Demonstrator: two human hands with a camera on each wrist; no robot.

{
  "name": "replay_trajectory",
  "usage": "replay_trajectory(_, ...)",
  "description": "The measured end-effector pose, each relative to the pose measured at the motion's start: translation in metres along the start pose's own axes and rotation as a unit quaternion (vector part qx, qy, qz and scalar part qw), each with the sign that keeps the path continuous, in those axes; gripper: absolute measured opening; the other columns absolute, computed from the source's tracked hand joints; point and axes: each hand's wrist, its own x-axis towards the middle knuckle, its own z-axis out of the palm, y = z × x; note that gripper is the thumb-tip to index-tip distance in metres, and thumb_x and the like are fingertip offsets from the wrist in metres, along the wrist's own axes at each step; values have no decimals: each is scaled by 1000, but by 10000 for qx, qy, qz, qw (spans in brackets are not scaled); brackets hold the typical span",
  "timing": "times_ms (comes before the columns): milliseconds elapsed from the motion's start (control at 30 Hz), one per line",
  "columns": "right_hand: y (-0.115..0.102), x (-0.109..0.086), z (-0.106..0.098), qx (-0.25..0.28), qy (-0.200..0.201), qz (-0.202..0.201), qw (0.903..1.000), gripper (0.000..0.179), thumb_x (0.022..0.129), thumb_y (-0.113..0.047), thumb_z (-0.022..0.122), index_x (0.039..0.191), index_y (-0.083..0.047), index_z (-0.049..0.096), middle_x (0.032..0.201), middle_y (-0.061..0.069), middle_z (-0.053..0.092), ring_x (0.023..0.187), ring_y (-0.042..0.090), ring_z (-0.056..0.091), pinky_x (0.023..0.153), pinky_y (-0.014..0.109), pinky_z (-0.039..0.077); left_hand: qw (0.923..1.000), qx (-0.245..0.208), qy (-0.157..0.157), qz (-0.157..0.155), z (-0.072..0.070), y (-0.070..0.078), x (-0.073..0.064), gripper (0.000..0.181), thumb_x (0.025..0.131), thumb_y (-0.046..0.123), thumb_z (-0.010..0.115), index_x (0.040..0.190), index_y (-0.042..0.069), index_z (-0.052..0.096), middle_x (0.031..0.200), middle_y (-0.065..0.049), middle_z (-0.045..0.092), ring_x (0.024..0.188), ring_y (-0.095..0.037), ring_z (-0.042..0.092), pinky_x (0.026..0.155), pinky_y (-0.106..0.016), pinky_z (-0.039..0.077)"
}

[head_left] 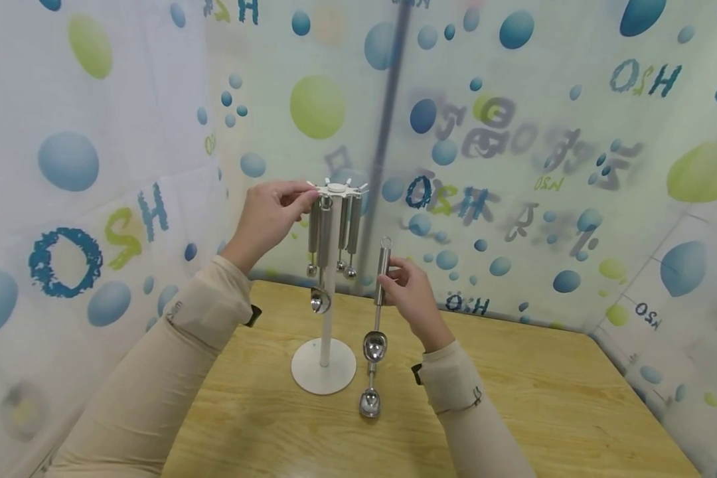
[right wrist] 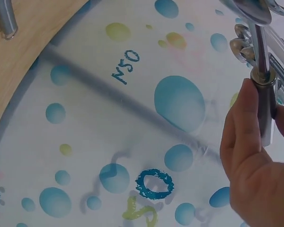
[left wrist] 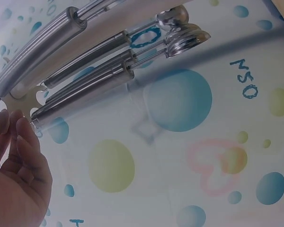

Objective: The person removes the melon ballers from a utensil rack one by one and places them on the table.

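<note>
A white stand (head_left: 307,378) with a round base and a ring of hooks on top holds several hanging metal scoops. Thumb and fingers of my left hand (head_left: 273,216) pinch the edge of the hooked top, also visible beside the left hand (left wrist: 21,175) in the left wrist view. A larger scoop (head_left: 319,301) hangs at the front; small-headed scoops (head_left: 350,271) hang around it. To the right of the pole, my right hand (head_left: 415,299) grips the handle of an ice cream scoop (head_left: 374,346), bowl down, ring end up. Another scoop (head_left: 370,403) lies on the table beneath it.
The wooden table (head_left: 514,392) runs beneath the stand, its far edge close to the patterned curtain (head_left: 514,232). More curtain (head_left: 125,159) stands close on the left side. Dark bands are on both wrists.
</note>
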Motion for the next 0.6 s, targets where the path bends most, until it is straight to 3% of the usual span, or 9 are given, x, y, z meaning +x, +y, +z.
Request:
replay_trajectory(300,21,4,-7,-83,-76,497,9987,52,104,-8,58,153,-9,43,120,25,62,98,33,66,80,49,60,10000,-66,0,-43,0,0,-1,23,100,27,68,111,9,78,93,-10,74,73,-15,65,66,-21,52)
replay_trajectory(600,38,6,-11,-199,-244,1083,9936,51,103,-7,57,153,-8,43,123,25,61,97,31,67,78,44,61,9999,-87,73,58,1,-2,0,23,99,26,69,109,8,79,88,-11,72,71,-15,65,65,-21,52)
